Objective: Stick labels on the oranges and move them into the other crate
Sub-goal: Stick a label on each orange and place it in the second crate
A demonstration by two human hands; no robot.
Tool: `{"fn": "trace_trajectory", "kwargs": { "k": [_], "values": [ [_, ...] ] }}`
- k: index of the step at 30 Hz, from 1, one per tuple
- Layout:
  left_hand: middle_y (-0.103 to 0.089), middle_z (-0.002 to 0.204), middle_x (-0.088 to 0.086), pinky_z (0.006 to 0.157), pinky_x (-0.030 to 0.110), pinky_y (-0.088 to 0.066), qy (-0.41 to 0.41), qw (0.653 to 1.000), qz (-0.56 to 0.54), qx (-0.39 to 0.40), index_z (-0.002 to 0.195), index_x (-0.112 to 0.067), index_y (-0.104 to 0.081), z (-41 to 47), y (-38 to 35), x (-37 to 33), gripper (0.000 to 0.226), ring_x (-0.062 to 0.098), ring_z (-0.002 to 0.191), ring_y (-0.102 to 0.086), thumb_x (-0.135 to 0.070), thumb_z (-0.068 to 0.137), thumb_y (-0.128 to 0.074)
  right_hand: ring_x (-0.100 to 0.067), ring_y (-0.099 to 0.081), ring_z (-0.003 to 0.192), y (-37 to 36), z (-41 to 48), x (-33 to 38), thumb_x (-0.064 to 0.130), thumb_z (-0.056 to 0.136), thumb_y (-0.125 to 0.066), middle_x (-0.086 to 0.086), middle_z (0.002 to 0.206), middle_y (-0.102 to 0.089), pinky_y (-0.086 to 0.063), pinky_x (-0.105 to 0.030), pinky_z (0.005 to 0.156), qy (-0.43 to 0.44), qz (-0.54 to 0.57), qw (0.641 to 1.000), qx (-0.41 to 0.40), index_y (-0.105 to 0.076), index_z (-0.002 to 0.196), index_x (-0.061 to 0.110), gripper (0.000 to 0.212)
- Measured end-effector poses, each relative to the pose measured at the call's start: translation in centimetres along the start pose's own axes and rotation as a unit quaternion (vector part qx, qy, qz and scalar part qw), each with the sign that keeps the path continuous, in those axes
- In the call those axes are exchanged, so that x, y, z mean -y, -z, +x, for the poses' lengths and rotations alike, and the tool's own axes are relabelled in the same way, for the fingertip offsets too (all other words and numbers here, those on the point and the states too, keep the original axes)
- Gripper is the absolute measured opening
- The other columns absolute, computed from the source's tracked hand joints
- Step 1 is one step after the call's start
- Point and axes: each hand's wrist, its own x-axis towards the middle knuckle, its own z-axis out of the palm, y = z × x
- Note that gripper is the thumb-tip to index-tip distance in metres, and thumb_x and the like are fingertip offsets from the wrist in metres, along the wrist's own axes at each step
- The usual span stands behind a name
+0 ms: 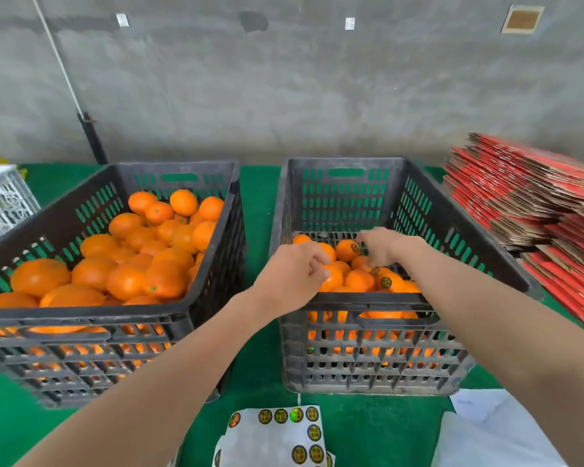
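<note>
You have bright, even light; shadows under the left crate [81, 313] and right crate [368, 299] are soft. The wide lens bows their rims and stretches your forearms [169, 382] toward 5 and 7 o'clock. The cardboard stack [526, 203] at 3 o'clock is smeared, your right hand [381, 246] slightly blurred; one sticker [296, 414] at 6 o'clock glints green.

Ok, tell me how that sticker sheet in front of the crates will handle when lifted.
The sticker sheet looks thin like paper, so probably floppy and very light. It lies loose on the green mat, so it would likely slide if pushed.
</note>
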Motion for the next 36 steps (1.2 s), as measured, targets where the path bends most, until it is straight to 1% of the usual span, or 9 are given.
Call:
{"fn": "trace_trajectory", "kwargs": {
  "k": [5, 8, 12, 16, 22, 25, 27, 31, 36],
  "values": [
    [-0.059, 0.096, 0.000, 0.072, 0.000, -0.038, -0.012, 0.996, -0.019, -0.091, 0.109, -0.004, -0.064, -1.5, 4.7, 1.9, 0.020, 0.008, 0.088, -0.054, -0.003, 0.093, -0.053, -0.036, -0.042, 0.125, 2.4, -3.3, 4.2, 0.012, 0.089, -0.059, -0.015, 0.138, -0.044, -0.038, -0.045, 0.102, 0.143, 0.128, 0.915, -0.356, -0.047, 0.132, 0.009, 0.045],
    [-0.062, 0.112, 0.012, 0.078, 0.009, -0.037, 0.067, 0.987, 0.020, -0.146, 0.113, 0.000, -0.062, -1.9, 8.9, 5.6, 0.027, 0.022, 0.103, -0.057, 0.006, 0.091, -0.047, -0.032, -0.056, 0.113, 3.0, -7.1, 10.2, 0.007, 0.088, -0.059, -0.015, 0.118, -0.061, -0.043, -0.040, 0.098, 0.249, 0.208, 0.858, -0.399, -0.060, 0.115, 0.003, 0.028],
    [-0.061, 0.110, 0.013, 0.067, 0.026, -0.040, 0.206, 0.946, 0.249, 0.020, 0.111, -0.005, -0.058, -2.9, 12.5, 10.9, 0.025, 0.030, 0.107, -0.057, -0.017, 0.089, -0.059, -0.023, -0.050, 0.123, 1.9, -10.8, 17.7, 0.001, 0.091, -0.047, -0.010, 0.128, -0.058, -0.035, -0.030, 0.106, 0.374, 0.228, 0.841, -0.319, -0.059, 0.122, 0.007, 0.034],
    [-0.056, 0.127, 0.009, 0.093, 0.034, -0.045, 0.233, 0.902, 0.318, 0.174, 0.135, -0.014, -0.044, -4.2, 11.9, 15.0, 0.064, 0.028, 0.116, -0.053, -0.041, 0.082, -0.069, -0.018, -0.024, 0.140, 0.2, -11.2, 21.5, -0.009, 0.090, -0.036, -0.007, 0.148, -0.037, -0.015, -0.024, 0.115, 0.397, 0.173, 0.873, -0.223, -0.045, 0.137, 0.010, 0.052],
    [-0.053, 0.121, 0.017, 0.080, 0.035, -0.044, 0.236, 0.953, 0.191, 0.020, 0.128, -0.016, -0.042, -4.4, 11.0, 16.6, 0.069, 0.033, 0.110, -0.051, -0.025, 0.070, -0.078, -0.003, -0.023, 0.136, -2.4, -13.1, 22.1, -0.002, 0.095, -0.038, 0.004, 0.150, -0.031, -0.015, -0.013, 0.109, 0.317, 0.321, 0.860, -0.237, -0.041, 0.139, 0.016, 0.048],
    [-0.039, 0.130, 0.018, 0.077, 0.037, -0.053, 0.254, 0.951, -0.091, -0.152, 0.127, -0.029, -0.048, -5.3, 12.9, 15.2, 0.070, 0.027, 0.097, -0.055, -0.018, 0.064, -0.078, -0.002, -0.049, 0.101, -7.5, -15.0, 20.9, 0.001, 0.093, -0.045, 0.002, 0.115, -0.056, -0.039, -0.010, 0.090, 0.247, 0.408, 0.819, -0.318, -0.056, 0.118, 0.008, 0.029],
    [-0.043, 0.128, 0.015, 0.074, 0.045, -0.057, 0.192, 0.930, -0.242, -0.200, 0.114, -0.034, -0.054, -6.9, 13.9, 13.2, 0.065, 0.028, 0.098, -0.058, -0.012, 0.058, -0.078, -0.009, -0.053, 0.094, -11.3, -14.9, 20.2, 0.003, 0.093, -0.048, 0.000, 0.107, -0.058, -0.046, -0.021, 0.086, 0.212, 0.386, 0.862, -0.252, -0.058, 0.114, 0.006, 0.024],
    [-0.054, 0.109, -0.002, 0.065, 0.031, -0.057, 0.086, 0.938, -0.319, -0.108, 0.107, -0.041, -0.055, -11.5, 12.8, 7.9, 0.059, 0.011, 0.092, -0.061, -0.002, 0.068, -0.078, -0.020, -0.040, 0.131, -16.3, -12.8, 19.8, 0.016, 0.097, -0.047, -0.007, 0.143, -0.044, -0.029, -0.029, 0.110, 0.164, 0.246, 0.955, -0.020, -0.043, 0.138, 0.012, 0.042],
    [-0.059, 0.105, 0.000, 0.057, 0.018, -0.051, 0.145, 0.924, -0.354, 0.019, 0.108, -0.031, -0.053, -16.5, 7.0, 4.2, 0.059, 0.008, 0.079, -0.062, -0.023, 0.052, -0.071, -0.031, -0.051, 0.118, -18.4, -11.1, 21.2, 0.024, 0.097, -0.046, -0.017, 0.127, -0.056, -0.040, -0.037, 0.099, 0.132, 0.177, 0.975, 0.034, -0.036, 0.141, 0.008, 0.048]
  ]
}}
